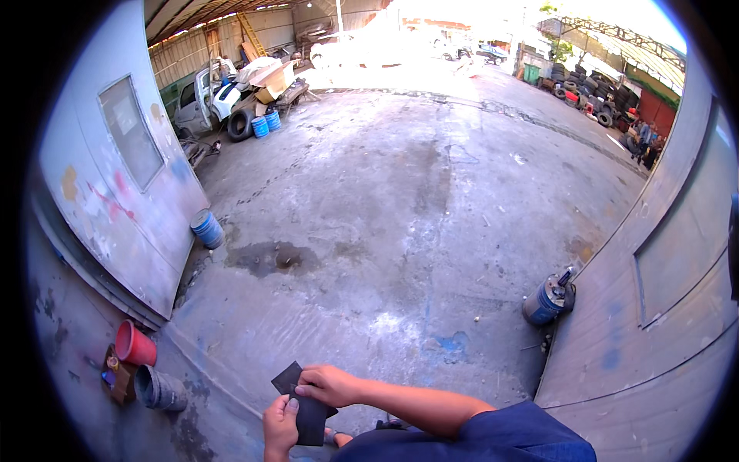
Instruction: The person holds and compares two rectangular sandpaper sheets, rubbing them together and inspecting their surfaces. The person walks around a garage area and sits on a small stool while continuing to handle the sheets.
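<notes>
a broad concrete floor (362, 200), scuffed and stained, has a dark wet patch (252, 259) toward the left. a pale metal door (85, 154) smeared with red, yellow and blue paint carries a narrow window (131, 131); a grey metal door (600, 339) stands opposite. beyond are a corrugated wall (182, 65) and a sloping roof (192, 15), with glaring daylight bleaching the far end

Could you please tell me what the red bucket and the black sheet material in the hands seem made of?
Red bucket: probably smooth plastic, judging by its even colour.
Black sheet material: matte, perhaps sandpaper or stiff paper, from its flat, straight-edged look; any grain is too fine to tell.
</notes>
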{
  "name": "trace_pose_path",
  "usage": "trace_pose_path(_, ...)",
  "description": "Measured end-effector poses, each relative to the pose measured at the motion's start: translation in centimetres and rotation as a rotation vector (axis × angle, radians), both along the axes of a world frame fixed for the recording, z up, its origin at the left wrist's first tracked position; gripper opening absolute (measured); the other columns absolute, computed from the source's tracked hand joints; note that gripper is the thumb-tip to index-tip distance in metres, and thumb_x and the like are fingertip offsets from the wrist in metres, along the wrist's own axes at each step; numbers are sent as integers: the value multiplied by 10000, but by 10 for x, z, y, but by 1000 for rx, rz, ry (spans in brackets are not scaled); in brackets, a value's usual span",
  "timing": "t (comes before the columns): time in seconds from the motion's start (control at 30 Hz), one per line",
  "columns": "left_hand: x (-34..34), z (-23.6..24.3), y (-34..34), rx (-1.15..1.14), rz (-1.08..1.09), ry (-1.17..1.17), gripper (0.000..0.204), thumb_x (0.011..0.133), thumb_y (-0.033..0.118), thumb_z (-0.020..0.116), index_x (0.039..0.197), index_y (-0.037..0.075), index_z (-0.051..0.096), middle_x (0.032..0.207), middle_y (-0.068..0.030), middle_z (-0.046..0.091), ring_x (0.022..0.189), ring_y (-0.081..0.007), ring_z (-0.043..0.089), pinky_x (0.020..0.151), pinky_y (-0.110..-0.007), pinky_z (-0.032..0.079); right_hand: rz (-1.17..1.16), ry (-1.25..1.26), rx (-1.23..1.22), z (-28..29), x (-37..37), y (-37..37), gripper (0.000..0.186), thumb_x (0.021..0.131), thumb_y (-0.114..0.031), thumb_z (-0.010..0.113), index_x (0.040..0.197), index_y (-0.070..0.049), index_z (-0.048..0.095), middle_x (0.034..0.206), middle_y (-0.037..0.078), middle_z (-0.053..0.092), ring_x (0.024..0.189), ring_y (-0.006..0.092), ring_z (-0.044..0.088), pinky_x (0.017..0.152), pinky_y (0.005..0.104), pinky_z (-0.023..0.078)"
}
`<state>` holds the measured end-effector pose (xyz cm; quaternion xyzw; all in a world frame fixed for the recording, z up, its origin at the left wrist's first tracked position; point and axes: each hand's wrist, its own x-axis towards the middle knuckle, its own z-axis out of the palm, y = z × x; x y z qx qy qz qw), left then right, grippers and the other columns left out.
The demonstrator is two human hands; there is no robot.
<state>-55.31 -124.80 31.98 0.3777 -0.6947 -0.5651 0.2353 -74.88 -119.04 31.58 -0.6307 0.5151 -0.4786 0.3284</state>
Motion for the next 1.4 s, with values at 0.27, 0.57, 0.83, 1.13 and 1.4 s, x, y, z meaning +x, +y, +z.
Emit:
trace_pose_path(0.27,4,-3,-10,22,81,113,175,948,161,563,926,-6,608,791,-9,613,711,-61,526,659,-229,463,-62,-38,-27,-28,-5,15,283,942,-267,549,871,3,591,842,162,584,824,334,582,733,398,458)
trace_pose_path(0.57,17,-5,-28,57,257,202,322,964,272,566,724,67,502,690,40,530,640,-41,447,576,-222,380,-160,14,127,-44,-21,31,343,938,-325,538,814,-5,555,842,184,574,826,372,579,719,440,459)
trace_pose_path(0.83,16,-36,-32,163,240,36,497,985,475,432,662,97,454,581,16,462,496,-75,403,451,-252,309,-168,176,79,-36,-20,41,234,896,-156,540,1112,-70,517,968,182,612,916,380,598,756,457,481)
trace_pose_path(1.13,4,-42,-22,-42,33,69,192,928,127,593,1071,21,518,917,-30,546,691,-65,510,640,-220,444,27,337,257,-27,-10,43,333,889,-177,549,1203,-80,497,936,175,641,864,380,626,728,453,502)
trace_pose_path(1.4,-2,-25,-5,-10,-60,-17,108,892,115,657,905,21,605,775,10,594,703,-61,543,638,-216,462,56,331,172,-32,5,48,197,891,-225,545,990,-54,547,813,176,616,778,391,610,669,473,477)
